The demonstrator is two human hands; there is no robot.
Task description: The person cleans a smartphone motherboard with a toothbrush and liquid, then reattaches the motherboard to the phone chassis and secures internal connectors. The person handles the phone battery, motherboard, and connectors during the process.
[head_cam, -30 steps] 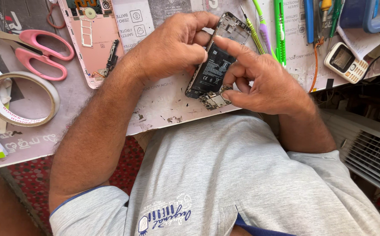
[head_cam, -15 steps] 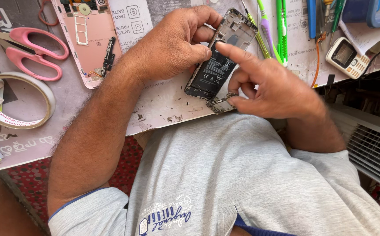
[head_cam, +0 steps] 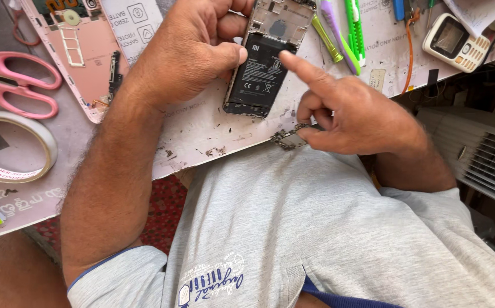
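Left hand (head_cam: 187, 54) fingers are gripping the opened phone (head_cam: 267, 57); right hand (head_cam: 353, 117), forefinger extended touching its black battery (head_cam: 259, 77), is pinching a small board (head_cam: 288, 138).

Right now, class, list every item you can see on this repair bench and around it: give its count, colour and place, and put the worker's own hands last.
Opened smartphone with black battery: one, black and silver, bench top centre, gripped at its left edge.
Small metal circuit part: one, grey, bench front edge, in the right hand's fingers.
Pink phone back cover: one, pink, upper left.
Pink-handled scissors: one, far left.
Roll of white tape: one, white, left edge.
Green and purple plastic tools: several, top, right of the smartphone.
Small keypad phone: one, white, top right.
White vented appliance: one, right, below the bench.
Grey T-shirt: one, foreground.
Left hand: holding the smartphone.
Right hand: forefinger extended over the battery.
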